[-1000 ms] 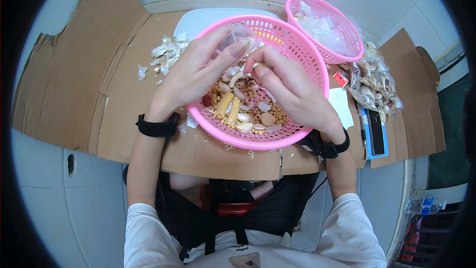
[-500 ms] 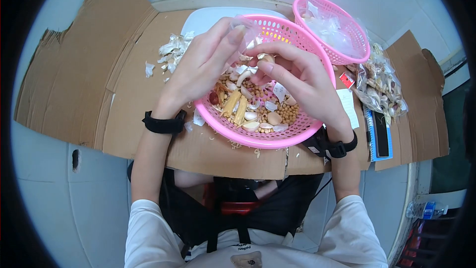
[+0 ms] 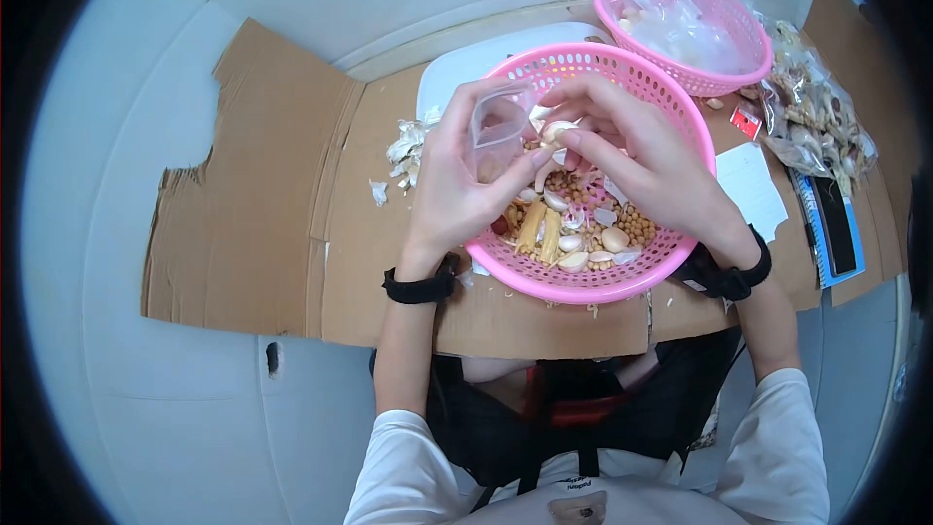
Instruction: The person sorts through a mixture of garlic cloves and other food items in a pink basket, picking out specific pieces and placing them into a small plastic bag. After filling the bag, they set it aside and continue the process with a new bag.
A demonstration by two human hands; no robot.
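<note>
Over the large pink basket (image 3: 578, 290), my left hand (image 3: 455, 190) is closed around a small clear plastic bag (image 3: 498, 122), its mouth spread wide. Thumb and fingers of my right hand (image 3: 656, 151) pinch a garlic clove (image 3: 558, 132) beside the bag. My left thumb tip is close to the clove; whether it touches cannot be made out. Below both hands the basket holds dried beans (image 3: 637, 226), loose garlic cloves (image 3: 573, 261), yellowish dried strips (image 3: 531, 227) and bits of white peel.
Behind stands a second pink basket (image 3: 607, 10) of clear plastic bags. To the right are a filled bag (image 3: 821, 117), a red packet (image 3: 745, 122), white paper (image 3: 750, 185) and a phone (image 3: 834, 224) on a blue notebook. Garlic peel (image 3: 408, 151) lies left on the cardboard (image 3: 369, 253).
The camera view has turned left, so everything sits further right. The bag in my left hand now shows its open mouth, and the right hand's clove is more exposed.
</note>
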